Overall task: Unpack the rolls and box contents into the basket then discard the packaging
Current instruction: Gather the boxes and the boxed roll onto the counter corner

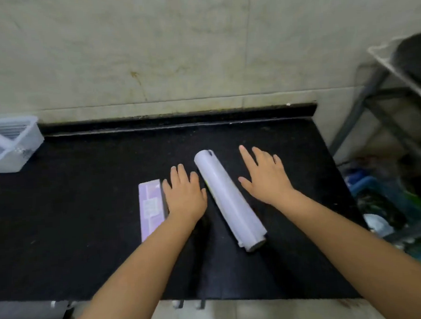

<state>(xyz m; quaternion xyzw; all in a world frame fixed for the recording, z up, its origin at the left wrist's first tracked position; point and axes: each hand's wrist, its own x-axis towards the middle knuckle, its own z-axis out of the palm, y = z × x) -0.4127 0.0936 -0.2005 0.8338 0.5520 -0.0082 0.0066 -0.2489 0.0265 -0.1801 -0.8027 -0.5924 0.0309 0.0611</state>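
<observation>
Forearms: both reach in from the bottom edge over the black tabletop (pixel 86 226).
Left hand (pixel 186 197): palm down at frame centre, fingers loosely spread, holding nothing, between box and roll.
Right hand (pixel 266 178): palm down right of centre, fingers wide, empty.
Roll (pixel 228 200): white, wrapped, lying diagonally between the hands.
Box (pixel 151 206): lilac, flat, just left of the left hand.
Basket (pixel 8 145): white, at left edge.
</observation>
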